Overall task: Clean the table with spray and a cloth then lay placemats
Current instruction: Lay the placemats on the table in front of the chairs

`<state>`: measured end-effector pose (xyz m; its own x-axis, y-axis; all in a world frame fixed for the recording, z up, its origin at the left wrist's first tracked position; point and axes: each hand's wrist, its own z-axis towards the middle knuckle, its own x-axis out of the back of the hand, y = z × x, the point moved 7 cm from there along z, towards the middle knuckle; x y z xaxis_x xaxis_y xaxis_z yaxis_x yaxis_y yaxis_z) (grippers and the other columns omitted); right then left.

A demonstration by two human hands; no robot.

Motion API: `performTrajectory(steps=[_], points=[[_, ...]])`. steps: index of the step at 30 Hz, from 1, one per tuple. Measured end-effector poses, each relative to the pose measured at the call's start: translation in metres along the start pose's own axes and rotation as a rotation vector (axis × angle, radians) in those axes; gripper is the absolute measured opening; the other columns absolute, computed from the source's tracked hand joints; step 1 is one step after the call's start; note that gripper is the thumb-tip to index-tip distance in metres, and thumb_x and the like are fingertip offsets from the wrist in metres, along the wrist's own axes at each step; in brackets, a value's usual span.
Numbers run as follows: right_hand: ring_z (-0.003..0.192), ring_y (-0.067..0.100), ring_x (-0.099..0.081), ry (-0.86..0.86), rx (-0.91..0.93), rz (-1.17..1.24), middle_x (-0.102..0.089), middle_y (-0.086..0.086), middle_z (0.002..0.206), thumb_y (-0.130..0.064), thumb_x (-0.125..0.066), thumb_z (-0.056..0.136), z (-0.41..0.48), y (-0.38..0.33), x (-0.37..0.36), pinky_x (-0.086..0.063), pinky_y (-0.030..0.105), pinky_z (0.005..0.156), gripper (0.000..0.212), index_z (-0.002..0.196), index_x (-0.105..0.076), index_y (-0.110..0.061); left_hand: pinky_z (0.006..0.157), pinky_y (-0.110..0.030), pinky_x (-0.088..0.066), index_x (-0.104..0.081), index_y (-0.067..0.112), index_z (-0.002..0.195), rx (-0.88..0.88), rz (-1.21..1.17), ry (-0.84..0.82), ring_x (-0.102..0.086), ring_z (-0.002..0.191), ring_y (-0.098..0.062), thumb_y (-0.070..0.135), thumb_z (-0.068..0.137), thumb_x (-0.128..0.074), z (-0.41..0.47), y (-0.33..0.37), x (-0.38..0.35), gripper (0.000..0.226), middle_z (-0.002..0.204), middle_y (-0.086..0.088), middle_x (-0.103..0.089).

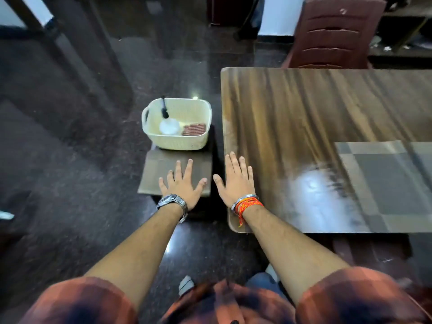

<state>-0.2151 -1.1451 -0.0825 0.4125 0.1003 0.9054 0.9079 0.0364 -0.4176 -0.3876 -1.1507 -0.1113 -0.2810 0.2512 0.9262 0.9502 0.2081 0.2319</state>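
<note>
L hand [181, 184]: fingers straight, spread, grasping nothing; palm down on or just over mat [161, 167]; contact unclear.
R hand [236, 181]: fingers straight, released, holding nothing; palm down at table's [292, 108] left edge.
Mat: dark, on low stand [214, 148] just left of table.
2nd mat [383, 183]: flat on table, right side, nr near edge.
Basket [177, 141]: cream, at mat's far end; holds bottle [168, 126] w/ black nozzle & red cloth [194, 129], side by side.
Chair [336, 33]: maroon, at table's far side.
Watch [171, 199]: L wrist.
</note>
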Motion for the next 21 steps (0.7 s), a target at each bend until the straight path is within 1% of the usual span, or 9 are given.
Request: performTrajectory(steps=[5,9,12,14,16,19,21], points=[[0.147,0.021,-0.001,-0.083,0.074,-0.064,-0.005,-0.005,0.161,-0.045,-0.034,0.098,-0.002,-0.071,-0.058,-0.001,0.041,0.118,0.064,0.152,-0.011,-0.019,0.116,-0.059,-0.005,0.004,0.039,0.155,0.123,0.002,-0.074,-0.017,0.149,-0.032,0.077,0.088,-0.020,-0.002,-0.097,-0.002,0.080,0.167,-0.003,-0.002],[0.147,0.023,-0.003,-0.140,0.051,-0.066,-0.006,-0.004,0.161,-0.043,-0.038,0.098,0.014,-0.091,-0.090,-0.006,0.043,0.118,0.064,0.152,-0.013,-0.019,0.116,-0.059,-0.006,0.004,0.036,0.156,0.157,0.007,-0.134,-0.018,0.148,-0.033,0.075,0.089,-0.025,0.019,-0.132,-0.013,0.083,0.167,-0.004,-0.005],[0.145,0.026,-0.011,-0.196,-0.023,-0.037,-0.008,-0.004,0.160,-0.040,-0.044,0.096,0.031,-0.084,-0.116,-0.016,0.045,0.116,0.065,0.151,-0.016,-0.019,0.116,-0.060,-0.008,0.003,0.032,0.156,0.180,-0.012,-0.191,-0.020,0.148,-0.033,0.074,0.090,-0.029,0.042,-0.151,-0.028,0.085,0.167,-0.004,-0.007],[0.141,0.028,-0.020,-0.242,-0.106,0.010,-0.012,-0.003,0.159,-0.036,-0.049,0.095,0.046,-0.072,-0.137,-0.028,0.048,0.111,0.064,0.150,-0.020,-0.020,0.116,-0.061,-0.010,0.001,0.028,0.157,0.216,-0.024,-0.245,-0.025,0.147,-0.034,0.072,0.090,-0.033,0.061,-0.166,-0.041,0.087,0.167,-0.005,-0.009],[0.135,0.032,-0.026,-0.313,-0.192,0.047,-0.015,-0.002,0.158,-0.033,-0.052,0.094,0.056,-0.058,-0.159,-0.035,0.051,0.105,0.064,0.149,-0.022,-0.019,0.115,-0.061,-0.013,0.002,0.026,0.157,0.253,-0.040,-0.296,-0.029,0.145,-0.035,0.069,0.091,-0.037,0.076,-0.180,-0.056,0.088,0.166,-0.006,-0.010],[0.130,0.041,-0.031,-0.427,-0.321,0.040,-0.016,0.004,0.157,-0.031,-0.054,0.093,0.075,-0.038,-0.195,-0.035,0.048,0.106,0.063,0.147,-0.025,-0.016,0.116,-0.060,-0.016,0.001,0.021,0.157,0.299,-0.100,-0.381,-0.032,0.143,-0.037,0.064,0.091,-0.045,0.104,-0.198,-0.080,0.092,0.165,-0.009,-0.013],[0.131,0.040,-0.030,-0.470,-0.387,0.028,-0.014,0.006,0.158,-0.032,-0.056,0.093,0.084,-0.030,-0.213,-0.032,0.045,0.105,0.063,0.147,-0.027,-0.017,0.116,-0.058,-0.019,0.000,0.018,0.157,0.331,-0.127,-0.407,-0.031,0.142,-0.039,0.062,0.090,-0.049,0.118,-0.209,-0.091,0.093,0.165,-0.013,-0.013]])
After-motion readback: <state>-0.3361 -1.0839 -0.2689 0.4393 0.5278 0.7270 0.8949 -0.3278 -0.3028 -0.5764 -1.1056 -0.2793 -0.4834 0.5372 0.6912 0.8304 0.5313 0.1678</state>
